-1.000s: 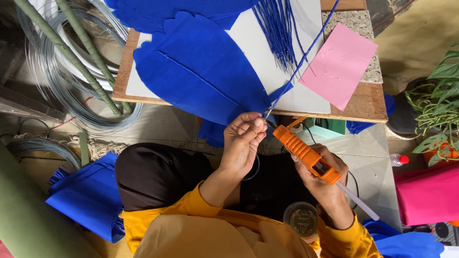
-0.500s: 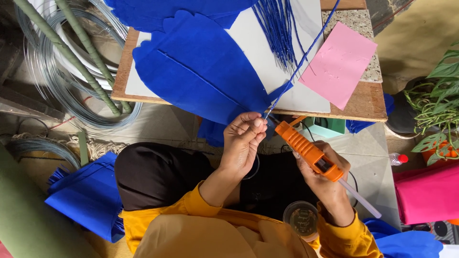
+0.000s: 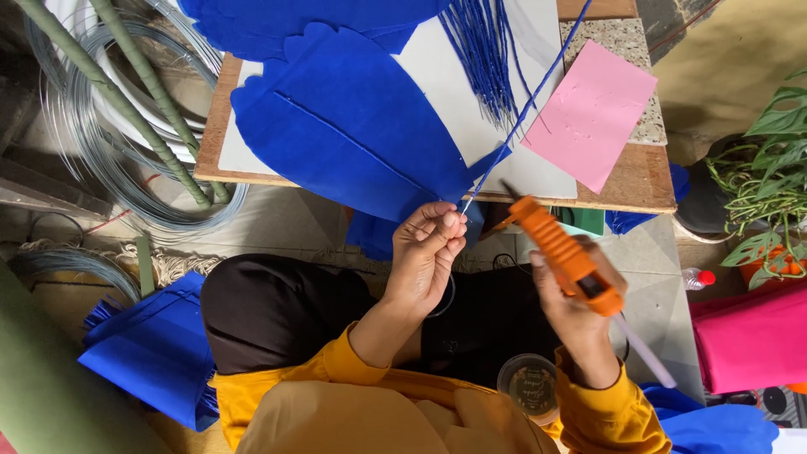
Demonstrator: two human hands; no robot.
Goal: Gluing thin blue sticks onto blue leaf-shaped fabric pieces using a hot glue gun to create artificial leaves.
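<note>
My left hand (image 3: 427, 250) pinches the lower end of a thin blue-wrapped wire (image 3: 526, 105) that slants up to the right over the board. A big blue petal-shaped sheet (image 3: 353, 126) lies on the white board just above that hand. My right hand (image 3: 573, 313) grips an orange glue gun (image 3: 565, 254) with a clear glue stick (image 3: 646, 356) sticking out behind. The gun's nozzle points up-left, a short way right of the wire's pinched end, apart from it.
A pink paper sheet (image 3: 593, 113) and a bundle of blue wires (image 3: 483, 50) lie on the wooden board (image 3: 639, 181). Coils of bare wire (image 3: 101, 143) and green-wrapped rods (image 3: 126, 92) lie left. A small round jar (image 3: 528, 380) sits by my lap. Blue sheets (image 3: 155, 349), a pink cloth (image 3: 752, 336) and a potted plant (image 3: 769, 189) surround me.
My right hand has swung the glue gun to the right and tilted it steeper, drawing the nozzle away from the wire end. The left hand holds still.
</note>
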